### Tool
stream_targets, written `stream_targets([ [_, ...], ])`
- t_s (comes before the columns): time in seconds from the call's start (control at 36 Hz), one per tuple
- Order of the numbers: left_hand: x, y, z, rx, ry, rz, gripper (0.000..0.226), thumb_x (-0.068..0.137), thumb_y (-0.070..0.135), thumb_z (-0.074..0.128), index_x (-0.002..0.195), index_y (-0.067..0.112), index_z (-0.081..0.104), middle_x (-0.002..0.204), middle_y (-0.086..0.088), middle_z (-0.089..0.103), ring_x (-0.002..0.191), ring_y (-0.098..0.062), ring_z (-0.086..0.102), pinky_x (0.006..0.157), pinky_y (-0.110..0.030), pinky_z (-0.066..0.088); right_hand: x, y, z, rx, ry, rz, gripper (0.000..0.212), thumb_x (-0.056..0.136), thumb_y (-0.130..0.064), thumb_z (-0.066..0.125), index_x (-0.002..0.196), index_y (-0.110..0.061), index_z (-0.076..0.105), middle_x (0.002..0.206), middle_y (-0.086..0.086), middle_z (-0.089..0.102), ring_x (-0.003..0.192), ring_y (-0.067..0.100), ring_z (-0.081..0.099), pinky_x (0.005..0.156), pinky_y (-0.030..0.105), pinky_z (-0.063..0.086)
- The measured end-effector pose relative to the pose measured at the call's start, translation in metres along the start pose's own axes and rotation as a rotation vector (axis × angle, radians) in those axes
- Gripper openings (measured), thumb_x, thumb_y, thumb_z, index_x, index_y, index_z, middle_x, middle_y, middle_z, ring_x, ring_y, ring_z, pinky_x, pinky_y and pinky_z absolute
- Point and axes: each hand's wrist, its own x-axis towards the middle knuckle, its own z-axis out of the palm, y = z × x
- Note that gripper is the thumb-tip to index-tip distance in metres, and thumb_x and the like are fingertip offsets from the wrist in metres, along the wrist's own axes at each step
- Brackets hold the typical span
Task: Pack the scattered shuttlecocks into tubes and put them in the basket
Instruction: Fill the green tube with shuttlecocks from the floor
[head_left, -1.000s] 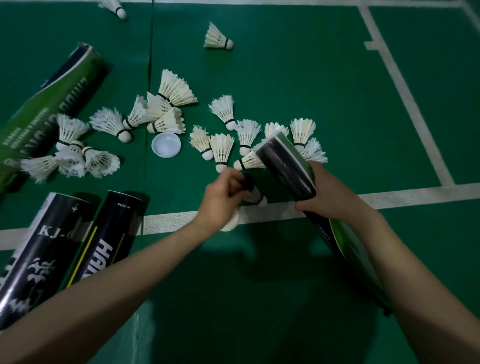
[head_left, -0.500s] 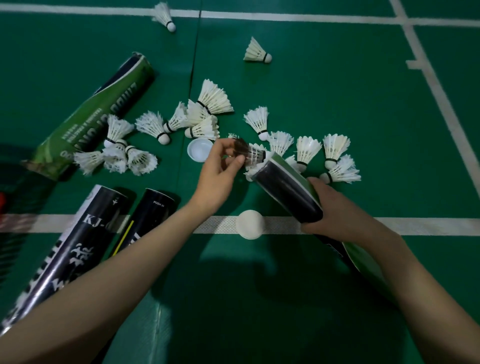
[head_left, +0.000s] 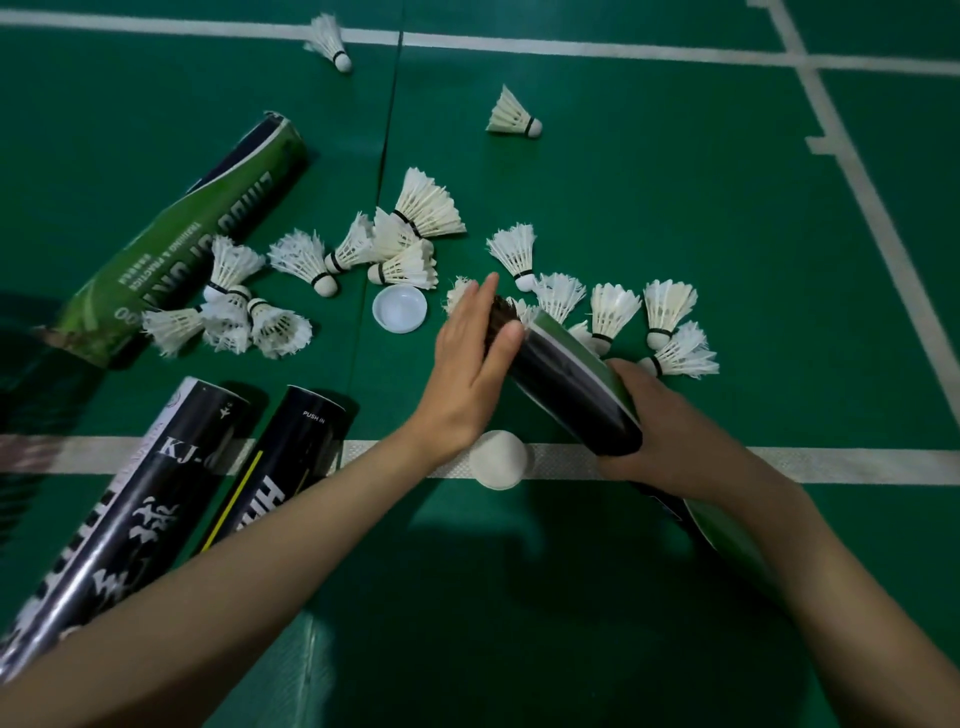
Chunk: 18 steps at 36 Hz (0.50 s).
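My right hand (head_left: 670, 431) grips a black-and-green shuttlecock tube (head_left: 566, 374), tilted with its open mouth up and to the left. My left hand (head_left: 470, 364) lies flat with straight fingers against that mouth, pressing a dark shuttlecock (head_left: 501, 314) into it. Several white feather shuttlecocks lie on the green floor: a row (head_left: 613, 312) just beyond the tube, a pile (head_left: 410, 228) in the middle, a cluster (head_left: 244, 317) to the left, and two loose ones (head_left: 514, 111) farther away. No basket is in view.
A green tube (head_left: 182, 244) lies at the left. Two black tubes (head_left: 135, 499) lie at the lower left under my left forearm. One white cap (head_left: 399, 309) sits open side up by the pile; another cap (head_left: 498, 460) rests on the white court line.
My left hand has gone from pinching a shuttlecock above the floor to pressing it flat-handed into the tube's mouth. The view has shifted so the scene sits lower and more to the right.
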Motion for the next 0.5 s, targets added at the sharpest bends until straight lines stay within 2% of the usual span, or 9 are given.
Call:
stream_targets([
  [0.08, 0.0, 0.003, -0.001, -0.184, -0.09, -0.106, 0.059, 0.095, 0.049, 0.035, 0.149, 0.029, 0.02, 0.15, 0.015, 0.032, 0.134, 0.003, 0.028, 0.108, -0.019, 0.022, 0.001, 0.0, -0.001, -0.007, 0.012, 0.004, 0.103, 0.066, -0.034, 0.08, 0.146, -0.025, 0.018, 0.128, -0.001, 0.044, 0.104, 0.017, 0.052, 0.091, 0.038, 0.05],
  [0.17, -0.005, 0.004, 0.006, -0.239, -0.183, -0.114, 0.057, 0.094, 0.047, 0.037, 0.146, 0.026, 0.03, 0.144, 0.013, 0.04, 0.129, -0.001, 0.038, 0.107, -0.023, 0.03, 0.001, 0.003, 0.0, -0.04, 0.022, -0.011, 0.1, 0.067, -0.034, 0.08, 0.145, -0.025, 0.02, 0.127, -0.001, 0.045, 0.102, 0.016, 0.053, 0.088, 0.037, 0.05],
  [0.25, -0.009, -0.001, 0.016, -0.281, -0.237, -0.132, 0.063, 0.092, 0.048, 0.042, 0.148, 0.022, 0.029, 0.15, 0.008, 0.034, 0.138, -0.002, 0.029, 0.116, -0.029, 0.023, 0.001, 0.009, 0.001, -0.052, 0.015, -0.005, 0.098, 0.065, -0.039, 0.08, 0.143, -0.026, 0.022, 0.124, -0.002, 0.045, 0.104, 0.016, 0.052, 0.089, 0.038, 0.05],
  [0.33, -0.002, -0.002, 0.015, -0.313, -0.272, -0.158, 0.064, 0.092, 0.056, 0.037, 0.147, 0.024, 0.031, 0.152, 0.008, 0.032, 0.138, 0.0, 0.026, 0.117, -0.027, 0.018, 0.001, 0.015, 0.002, -0.056, 0.015, 0.026, 0.099, 0.064, -0.037, 0.081, 0.143, -0.028, 0.021, 0.124, -0.001, 0.044, 0.104, 0.019, 0.053, 0.088, 0.039, 0.05],
  [0.42, 0.014, -0.006, 0.01, -0.121, -0.17, -0.177, 0.059, 0.096, 0.054, 0.026, 0.147, 0.024, 0.031, 0.152, 0.006, 0.031, 0.135, -0.002, 0.027, 0.11, -0.023, 0.017, 0.005, 0.016, 0.004, -0.094, 0.03, 0.056, 0.1, 0.067, -0.034, 0.079, 0.145, -0.027, 0.017, 0.128, 0.002, 0.045, 0.104, 0.021, 0.053, 0.086, 0.041, 0.051],
  [0.5, 0.038, -0.026, 0.004, 0.058, 0.013, -0.199, 0.05, 0.102, 0.038, 0.032, 0.145, 0.013, 0.034, 0.151, -0.005, 0.033, 0.139, -0.016, 0.027, 0.108, -0.023, 0.018, 0.009, 0.016, 0.005, -0.116, 0.051, 0.081, 0.099, 0.068, -0.031, 0.078, 0.146, -0.025, 0.017, 0.13, 0.005, 0.045, 0.106, 0.022, 0.052, 0.086, 0.04, 0.051],
])
